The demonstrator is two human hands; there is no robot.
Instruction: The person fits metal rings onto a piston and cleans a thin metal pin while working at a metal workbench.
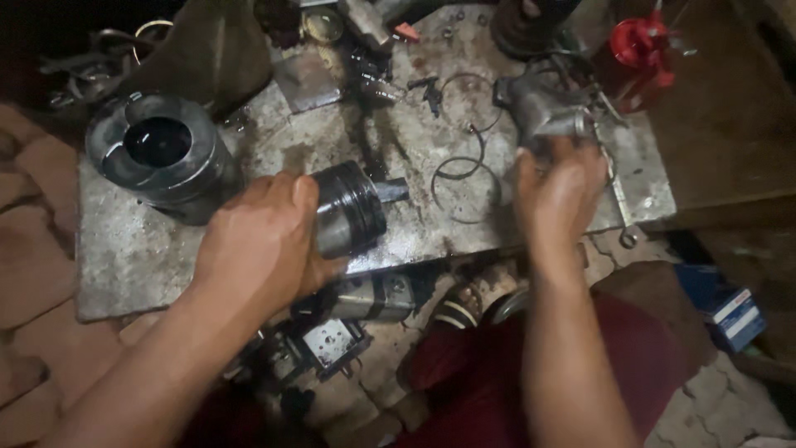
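Greasy metal desk (141,257) carries loose rings (464,170) and a second piston (162,153). Left hand (257,241) grips a piston (352,207), held just above the desk edge. Right hand (560,195) appears closed, contents unclear, beside a grey housing (543,108). Rings not yet fitted.

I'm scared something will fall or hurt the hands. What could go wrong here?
1. The left hand holds a dark piston that looks oily, right by the edge of the metal plate. It might slip and drop toward the foot below.
2. The right hand reaches the grey metal part next to thin wire rings. Those rings could get knocked off or poke the fingers.
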